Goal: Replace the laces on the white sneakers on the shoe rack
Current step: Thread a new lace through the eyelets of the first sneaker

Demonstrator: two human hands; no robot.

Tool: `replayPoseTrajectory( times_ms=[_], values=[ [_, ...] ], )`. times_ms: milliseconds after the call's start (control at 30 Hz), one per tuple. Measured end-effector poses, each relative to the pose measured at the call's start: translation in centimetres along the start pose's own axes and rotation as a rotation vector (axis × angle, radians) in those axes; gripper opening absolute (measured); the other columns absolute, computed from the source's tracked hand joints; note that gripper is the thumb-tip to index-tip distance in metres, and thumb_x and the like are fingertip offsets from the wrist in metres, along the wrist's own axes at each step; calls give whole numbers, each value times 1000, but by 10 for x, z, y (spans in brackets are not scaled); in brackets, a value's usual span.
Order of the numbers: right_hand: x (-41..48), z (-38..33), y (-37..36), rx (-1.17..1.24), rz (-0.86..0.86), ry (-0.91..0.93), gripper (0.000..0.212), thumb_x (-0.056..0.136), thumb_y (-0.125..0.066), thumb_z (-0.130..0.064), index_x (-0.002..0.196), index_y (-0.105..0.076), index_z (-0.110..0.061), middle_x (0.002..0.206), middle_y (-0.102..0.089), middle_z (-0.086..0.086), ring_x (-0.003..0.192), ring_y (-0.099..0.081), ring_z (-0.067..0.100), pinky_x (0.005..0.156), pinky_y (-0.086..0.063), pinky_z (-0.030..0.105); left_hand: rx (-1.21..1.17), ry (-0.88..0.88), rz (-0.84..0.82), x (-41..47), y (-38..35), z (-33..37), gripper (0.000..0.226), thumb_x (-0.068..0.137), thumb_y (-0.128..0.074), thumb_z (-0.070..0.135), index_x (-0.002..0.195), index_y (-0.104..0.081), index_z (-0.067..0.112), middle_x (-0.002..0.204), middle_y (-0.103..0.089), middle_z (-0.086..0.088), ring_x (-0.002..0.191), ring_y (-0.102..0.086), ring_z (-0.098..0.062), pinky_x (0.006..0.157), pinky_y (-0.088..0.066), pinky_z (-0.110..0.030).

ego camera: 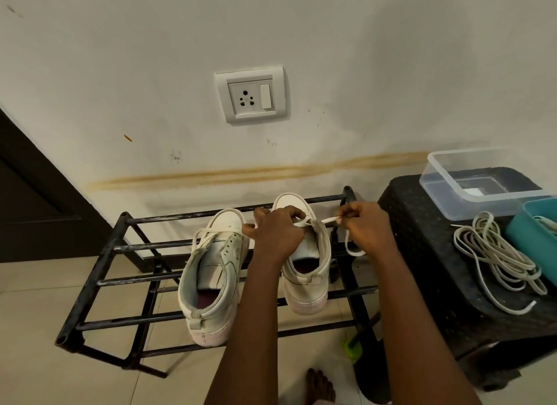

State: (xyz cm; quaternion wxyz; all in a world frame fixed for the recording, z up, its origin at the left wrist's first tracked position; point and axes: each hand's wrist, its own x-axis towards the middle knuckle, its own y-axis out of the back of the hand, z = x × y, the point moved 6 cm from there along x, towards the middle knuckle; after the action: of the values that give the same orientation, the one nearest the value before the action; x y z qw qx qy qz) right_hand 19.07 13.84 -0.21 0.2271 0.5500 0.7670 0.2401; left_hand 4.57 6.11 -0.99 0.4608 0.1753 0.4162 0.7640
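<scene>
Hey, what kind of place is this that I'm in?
Probably a home entryway or hallway: a black metal shoe rack holding white sneakers stands on a beige tiled floor against a scuffed white wall with a white plug socket, beside a dark door.

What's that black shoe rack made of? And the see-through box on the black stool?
The black shoe rack looks like painted metal tubing: thin round bars, with pale scuffs where paint seems worn. The see-through rectangular box is probably clear plastic: the black textured stool shows through its glossy walls.
</scene>
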Motion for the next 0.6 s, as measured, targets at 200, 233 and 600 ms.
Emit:
replayPoseTrajectory(
  times_ms=[200,233,600],
  values=[
    [-24,21,87,-205,691,-232,21,90,-50,-6,104,-64,1,103,-65,21,101,-57,38,90,-45,48,-27,16,17,-1,5,-1,45,80,-57,20,121,-54,37,129,-50,10,128,-28,-25,99,-21,-46],
    [-31,21,97,-226,776,-275,21,91,-50,-4,106,-62,5,106,-63,24,105,-55,41,93,-41,50,-19,14,1,0,4,-3,50,79,-60,24,126,-49,38,135,-44,8,130,-27,-26,101,-21,-47],
    [-7,-12,15,10,9,44,21,91,-57,-10,108,-69,-14,115,-64,5,93,-55,11,77,-41,17,-504,39,-160,-2,25,-37,29,94,-51,37,116,-61,21,119,-63,0,96,-59,-13,75,-43,-28]
  ],
)
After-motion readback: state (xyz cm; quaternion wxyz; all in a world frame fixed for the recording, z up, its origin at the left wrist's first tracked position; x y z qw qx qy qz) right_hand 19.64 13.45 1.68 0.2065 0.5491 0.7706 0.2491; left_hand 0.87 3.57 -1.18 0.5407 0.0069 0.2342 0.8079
